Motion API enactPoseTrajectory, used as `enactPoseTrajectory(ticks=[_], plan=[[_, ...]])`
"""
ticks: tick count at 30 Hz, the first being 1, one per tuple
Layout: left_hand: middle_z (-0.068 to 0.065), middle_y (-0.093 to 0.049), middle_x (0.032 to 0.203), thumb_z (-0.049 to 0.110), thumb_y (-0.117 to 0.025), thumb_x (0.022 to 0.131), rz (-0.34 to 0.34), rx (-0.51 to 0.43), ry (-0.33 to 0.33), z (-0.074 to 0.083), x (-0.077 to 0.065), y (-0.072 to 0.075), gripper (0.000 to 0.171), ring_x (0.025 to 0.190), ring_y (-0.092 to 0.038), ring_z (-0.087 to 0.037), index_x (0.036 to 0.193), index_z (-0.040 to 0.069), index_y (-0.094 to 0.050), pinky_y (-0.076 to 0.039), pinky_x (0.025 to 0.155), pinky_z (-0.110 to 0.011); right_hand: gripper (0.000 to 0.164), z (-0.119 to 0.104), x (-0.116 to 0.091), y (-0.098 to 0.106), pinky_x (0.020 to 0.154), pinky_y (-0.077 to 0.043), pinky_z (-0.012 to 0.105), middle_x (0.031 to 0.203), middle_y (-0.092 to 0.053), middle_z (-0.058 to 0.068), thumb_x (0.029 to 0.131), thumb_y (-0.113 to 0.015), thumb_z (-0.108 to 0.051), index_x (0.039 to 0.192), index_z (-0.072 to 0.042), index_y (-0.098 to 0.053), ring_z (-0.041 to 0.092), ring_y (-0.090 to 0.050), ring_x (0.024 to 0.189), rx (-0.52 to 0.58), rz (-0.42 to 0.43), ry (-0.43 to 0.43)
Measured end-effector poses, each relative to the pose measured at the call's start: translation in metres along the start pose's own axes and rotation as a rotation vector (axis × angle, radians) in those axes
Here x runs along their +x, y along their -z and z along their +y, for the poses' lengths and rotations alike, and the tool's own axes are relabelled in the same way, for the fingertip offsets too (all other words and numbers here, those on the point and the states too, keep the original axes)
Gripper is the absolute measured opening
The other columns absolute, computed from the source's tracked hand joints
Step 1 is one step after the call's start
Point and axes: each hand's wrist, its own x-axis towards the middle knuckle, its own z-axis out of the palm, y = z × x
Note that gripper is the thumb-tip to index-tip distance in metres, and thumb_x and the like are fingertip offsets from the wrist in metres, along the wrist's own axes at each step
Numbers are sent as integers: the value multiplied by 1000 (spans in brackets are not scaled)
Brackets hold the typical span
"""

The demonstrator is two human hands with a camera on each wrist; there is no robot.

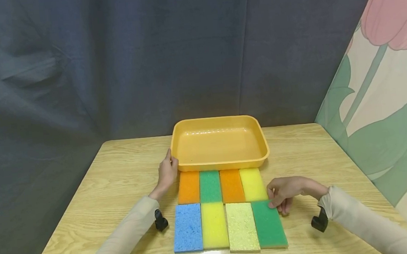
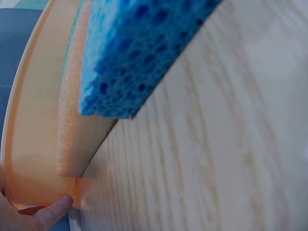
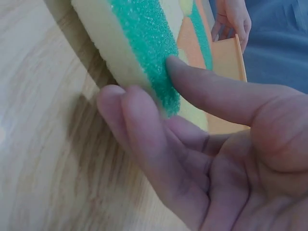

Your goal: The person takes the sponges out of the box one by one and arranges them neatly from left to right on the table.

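Note:
My left hand (image 1: 167, 171) holds the yellow tray (image 1: 222, 165) at its front left corner. In the left wrist view the thumb (image 2: 60, 204) lies against the tray's outer wall. My right hand (image 1: 287, 192) grips the far right corner of a green sponge (image 1: 270, 229), thumb on the green face and fingers along the pale side. That sponge ends the near row, beside a pale yellow sponge (image 1: 242, 227), a yellow sponge (image 1: 214, 226) and a blue sponge (image 1: 187, 228).
The far row, against the tray's front, has an orange sponge (image 1: 188, 188), a green one (image 1: 210, 186), another orange one (image 1: 232, 185) and a yellow one (image 1: 253, 185). A dark curtain (image 1: 183, 56) hangs behind the wooden table (image 1: 121, 181). A flowered panel (image 1: 386, 128) flanks the right.

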Motion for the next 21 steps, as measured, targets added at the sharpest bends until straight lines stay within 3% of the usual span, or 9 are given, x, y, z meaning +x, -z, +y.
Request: enactPoseTrajectory(ticks=[13, 21], plan=[[-1, -40, 57, 8, -40, 104, 7, -11, -1, 1, -1, 0, 53, 44, -28, -7, 152, -6, -24, -28, 42, -21, 28, -3, 3, -9, 53, -57, 34, 72, -68, 23, 88, -74, -6, 88, 3, -48, 31, -70, 60, 8, 114, 3], [-3, -42, 58, 10, -39, 104, -1, -18, 8, 1, -1, 0, 53, 44, -29, -9, 153, -5, -24, -29, 42, -21, 31, -4, 3, -8, 54, -57, 33, 73, -68, 22, 88, -74, -7, 88, 3, -45, 28, -70, 60, 10, 106, -15]])
